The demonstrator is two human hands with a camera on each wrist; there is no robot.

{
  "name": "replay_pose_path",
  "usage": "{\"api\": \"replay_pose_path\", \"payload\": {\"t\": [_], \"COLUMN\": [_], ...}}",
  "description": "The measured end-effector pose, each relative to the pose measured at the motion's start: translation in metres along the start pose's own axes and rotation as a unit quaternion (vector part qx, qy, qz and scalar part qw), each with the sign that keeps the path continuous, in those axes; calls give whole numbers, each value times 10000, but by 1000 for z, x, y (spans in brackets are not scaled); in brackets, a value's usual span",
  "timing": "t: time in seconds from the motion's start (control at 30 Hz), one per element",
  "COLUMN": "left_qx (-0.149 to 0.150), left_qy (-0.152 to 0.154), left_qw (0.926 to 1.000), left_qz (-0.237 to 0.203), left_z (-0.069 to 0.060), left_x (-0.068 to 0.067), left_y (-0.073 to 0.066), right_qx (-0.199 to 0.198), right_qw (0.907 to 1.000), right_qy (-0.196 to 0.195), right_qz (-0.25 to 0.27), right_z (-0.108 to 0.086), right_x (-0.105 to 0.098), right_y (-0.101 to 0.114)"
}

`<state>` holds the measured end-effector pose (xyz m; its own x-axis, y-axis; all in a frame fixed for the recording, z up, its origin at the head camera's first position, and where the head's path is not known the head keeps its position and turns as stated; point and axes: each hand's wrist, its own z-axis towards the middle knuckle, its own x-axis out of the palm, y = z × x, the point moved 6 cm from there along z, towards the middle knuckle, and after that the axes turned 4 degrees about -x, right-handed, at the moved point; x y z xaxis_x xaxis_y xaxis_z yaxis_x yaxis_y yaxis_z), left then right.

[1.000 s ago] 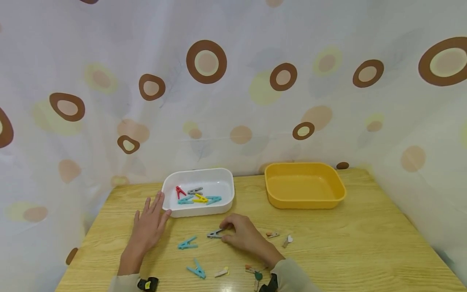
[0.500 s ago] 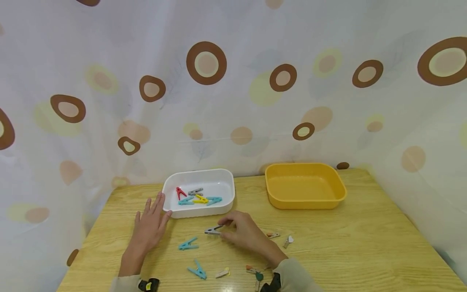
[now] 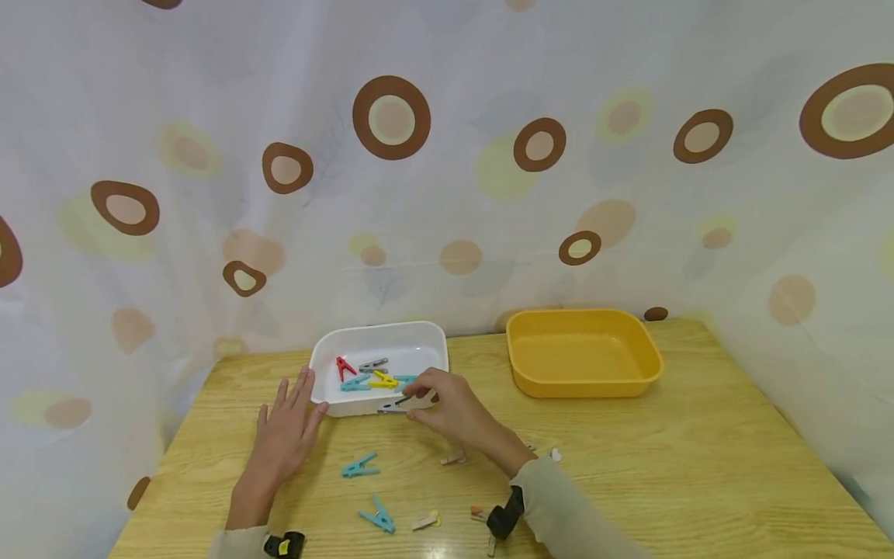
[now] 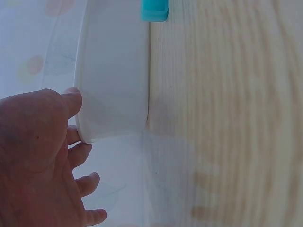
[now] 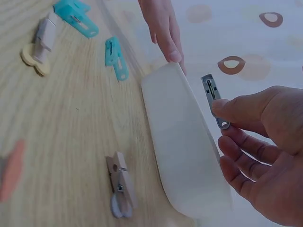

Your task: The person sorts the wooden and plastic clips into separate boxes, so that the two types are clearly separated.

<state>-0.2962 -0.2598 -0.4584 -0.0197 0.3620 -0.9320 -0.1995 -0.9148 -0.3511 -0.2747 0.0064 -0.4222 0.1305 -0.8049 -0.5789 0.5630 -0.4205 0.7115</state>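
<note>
My right hand [image 3: 454, 407] pinches a grey clothespin [image 3: 389, 407] between thumb and fingers, at the front wall of the white tray [image 3: 419, 353]. In the right wrist view this clothespin [image 5: 209, 90] is held beside the tray's rim. My left hand [image 3: 282, 435] touches the tray's left end with its fingers extended; in the left wrist view the thumb [image 4: 72, 101] lies against the rim. Inside the tray are a red clothespin [image 3: 344, 368], a grey one, a yellow clothespin [image 3: 383, 380] and teal ones, partly hidden by my right hand.
Two teal clothespins [image 3: 359, 466] lie on the wooden table [image 3: 698, 466] in front of the tray. Several small wooden clothespins [image 5: 120, 184] with decorations lie nearer and to the right, some behind my right arm. A yellow tray [image 3: 587, 388] stands at the back right.
My right hand has lifted the grey clothespin off the table and carried it forward and slightly left to the white tray. A wooden clothespin is uncovered. My left hand stays put.
</note>
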Motion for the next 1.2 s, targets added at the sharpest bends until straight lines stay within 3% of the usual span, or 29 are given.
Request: {"api": "replay_pose_path", "payload": {"t": [0.6, 1.2], "left_qx": [46, 38], "left_qy": [-67, 22], "left_qw": [10000, 10000], "left_qz": [-40, -31], "left_z": [-2, 0], "left_x": [0, 0], "left_y": [0, 1], "right_qx": [269, 582], "right_qw": [9995, 9975], "right_qy": [-94, -206], "right_qz": [-102, -355], "right_z": [57, 95], "right_x": [7, 26], "right_y": [-18, -35]}}
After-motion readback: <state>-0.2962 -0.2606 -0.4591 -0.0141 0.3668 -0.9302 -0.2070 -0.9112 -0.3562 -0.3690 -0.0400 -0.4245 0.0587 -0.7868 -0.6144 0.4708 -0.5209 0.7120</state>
